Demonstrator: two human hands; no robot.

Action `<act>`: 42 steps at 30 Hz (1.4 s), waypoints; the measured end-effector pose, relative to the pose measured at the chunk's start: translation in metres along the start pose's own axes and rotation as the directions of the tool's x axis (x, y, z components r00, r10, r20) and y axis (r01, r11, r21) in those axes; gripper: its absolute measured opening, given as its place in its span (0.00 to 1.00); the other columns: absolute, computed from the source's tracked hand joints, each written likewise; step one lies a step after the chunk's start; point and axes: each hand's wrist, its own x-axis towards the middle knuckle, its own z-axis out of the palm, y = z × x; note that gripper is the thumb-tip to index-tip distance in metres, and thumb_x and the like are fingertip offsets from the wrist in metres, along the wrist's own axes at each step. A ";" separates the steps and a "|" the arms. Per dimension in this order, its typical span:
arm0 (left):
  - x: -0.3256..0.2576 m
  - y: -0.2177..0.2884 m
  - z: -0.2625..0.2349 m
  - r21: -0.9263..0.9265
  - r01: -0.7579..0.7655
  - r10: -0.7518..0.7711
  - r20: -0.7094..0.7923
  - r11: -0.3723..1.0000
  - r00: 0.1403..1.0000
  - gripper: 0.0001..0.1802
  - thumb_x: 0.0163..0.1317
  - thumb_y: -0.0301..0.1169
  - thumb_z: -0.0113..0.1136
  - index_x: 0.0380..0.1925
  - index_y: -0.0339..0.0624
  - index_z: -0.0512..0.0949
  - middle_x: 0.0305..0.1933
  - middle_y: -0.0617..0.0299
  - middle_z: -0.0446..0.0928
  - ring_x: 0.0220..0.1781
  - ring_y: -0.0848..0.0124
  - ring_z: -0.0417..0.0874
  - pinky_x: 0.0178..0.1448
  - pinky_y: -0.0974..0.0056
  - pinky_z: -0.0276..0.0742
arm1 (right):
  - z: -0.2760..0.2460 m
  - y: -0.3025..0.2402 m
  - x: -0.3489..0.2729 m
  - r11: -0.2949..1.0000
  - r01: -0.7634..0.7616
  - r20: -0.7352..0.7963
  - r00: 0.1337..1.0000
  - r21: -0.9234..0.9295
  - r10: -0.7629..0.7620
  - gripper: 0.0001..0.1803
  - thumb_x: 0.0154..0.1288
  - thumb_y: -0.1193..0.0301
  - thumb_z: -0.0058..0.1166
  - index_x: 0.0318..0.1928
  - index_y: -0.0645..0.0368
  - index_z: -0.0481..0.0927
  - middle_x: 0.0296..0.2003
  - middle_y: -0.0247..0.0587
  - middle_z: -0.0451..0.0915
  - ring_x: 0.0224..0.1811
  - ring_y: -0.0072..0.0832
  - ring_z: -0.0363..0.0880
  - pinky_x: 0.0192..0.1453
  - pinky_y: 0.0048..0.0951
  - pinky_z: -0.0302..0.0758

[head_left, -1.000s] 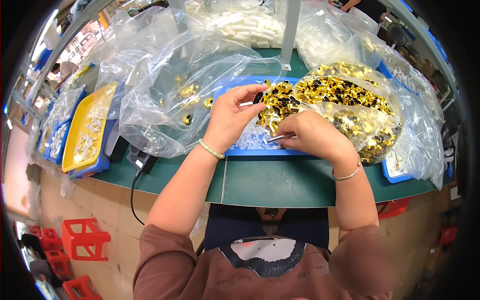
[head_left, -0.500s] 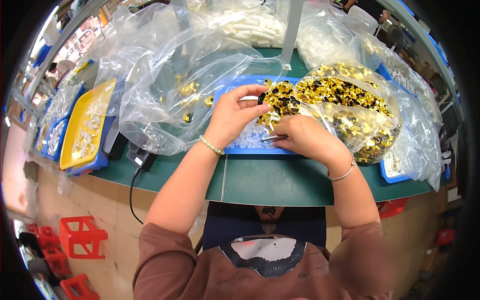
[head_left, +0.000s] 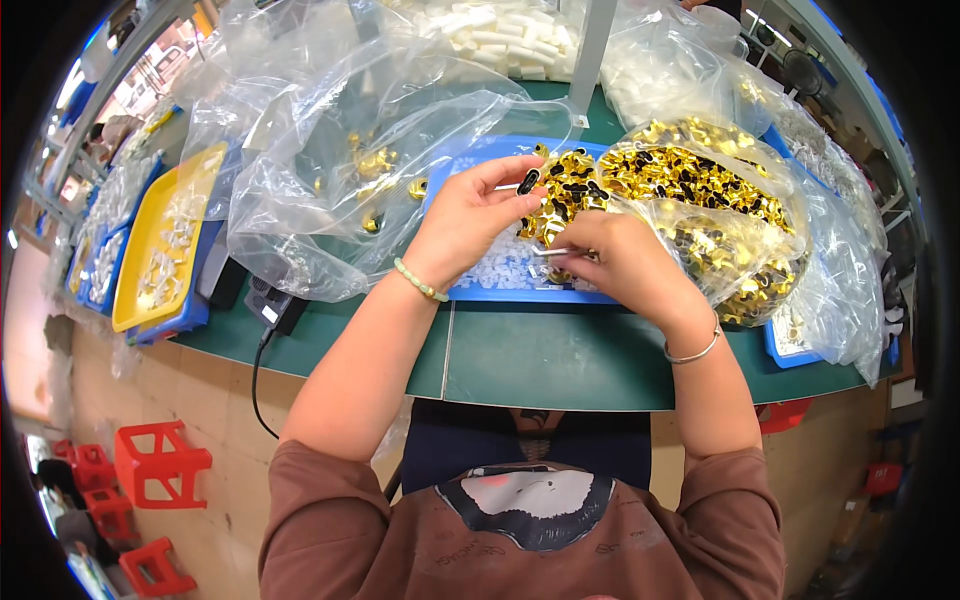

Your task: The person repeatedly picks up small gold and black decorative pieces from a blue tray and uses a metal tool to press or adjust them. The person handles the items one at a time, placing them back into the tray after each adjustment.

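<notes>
Between the thumb and fingertips of my left hand [head_left: 458,222] is a small gold part [head_left: 529,181], its dark oblong side showing. My right hand [head_left: 632,262] pinches a thin metal tool, seemingly tweezers [head_left: 550,252], pointing left over the tray. Both hands are above a blue tray [head_left: 530,295]. Small translucent white pieces [head_left: 495,273] lie in its near part. A heap of shiny gold parts [head_left: 572,190] fills the middle, just beyond my fingers. More gold parts [head_left: 690,175] spill from a clear bag at the right, beside my right hand.
A large clear bag [head_left: 300,230] with a few gold parts lies left of the tray. Farther left are a yellow tray [head_left: 170,240] and a black corded box [head_left: 275,305]. White cylinders [head_left: 510,45] are piled behind a metal post [head_left: 594,60]. Red stools [head_left: 162,465] stand on the floor.
The gold part in my left hand now shows its dark side more plainly. My right hand has risen slightly, and the tool's tip is higher, away from the white pieces.
</notes>
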 end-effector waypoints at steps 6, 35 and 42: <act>-0.002 0.001 0.003 0.048 -0.026 0.028 -0.028 0.998 0.999 0.23 0.60 0.26 0.65 0.57 0.36 0.75 0.53 0.61 0.79 0.54 0.75 0.78 0.60 0.69 0.72 | 0.009 -0.006 0.001 0.998 0.053 -0.003 0.999 -0.017 -0.053 0.09 0.53 0.70 0.63 0.35 0.57 0.82 0.30 0.41 0.78 0.37 0.41 0.80 0.40 0.39 0.77; 0.000 0.003 -0.001 -0.301 0.152 -0.171 -0.038 0.942 0.985 0.21 0.66 0.22 0.54 0.59 0.29 0.71 0.55 0.52 0.78 0.58 0.69 0.78 0.66 0.69 0.72 | 0.014 0.004 0.000 0.996 0.072 -0.036 0.997 -0.057 -0.074 0.08 0.53 0.77 0.61 0.36 0.59 0.82 0.32 0.42 0.79 0.35 0.42 0.80 0.40 0.37 0.77; 0.001 -0.001 -0.005 -0.369 0.164 -0.182 -0.013 0.915 0.983 0.20 0.68 0.24 0.54 0.58 0.29 0.71 0.56 0.53 0.77 0.59 0.69 0.78 0.65 0.68 0.73 | 0.006 -0.003 0.005 0.979 0.055 -0.168 0.985 0.197 -0.022 0.10 0.53 0.80 0.60 0.38 0.58 0.82 0.30 0.44 0.79 0.32 0.39 0.79 0.37 0.35 0.75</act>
